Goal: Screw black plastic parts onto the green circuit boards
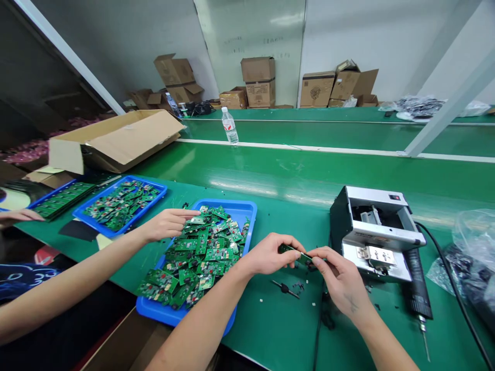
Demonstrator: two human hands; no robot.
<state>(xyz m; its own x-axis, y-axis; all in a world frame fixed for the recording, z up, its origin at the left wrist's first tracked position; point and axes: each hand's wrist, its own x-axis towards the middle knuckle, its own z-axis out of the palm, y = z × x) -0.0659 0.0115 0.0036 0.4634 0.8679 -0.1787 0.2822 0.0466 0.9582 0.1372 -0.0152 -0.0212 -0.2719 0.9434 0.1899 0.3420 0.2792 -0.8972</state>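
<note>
A small green circuit board [288, 249] is held between my two hands above the green mat. My left hand [270, 252] pinches its left end between thumb and fingers. At its right end, the fingertips of my right hand [336, 273] are closed on the board's edge. Left of my hands, a blue tray [247, 208] is heaped with circuit boards [209, 252]. Below the held board, a black pen-like tool [285, 289] and small dark bits lie on the mat. What the fingers cover on the board is hidden.
A screw feeder [381, 232] stands to the right, beside a black electric screwdriver [417, 288] with a cable. A co-worker's hand [170, 224] reaches over the tray from the left. Behind are another blue tray [162, 190], a cardboard box [135, 134] and a water bottle [230, 126].
</note>
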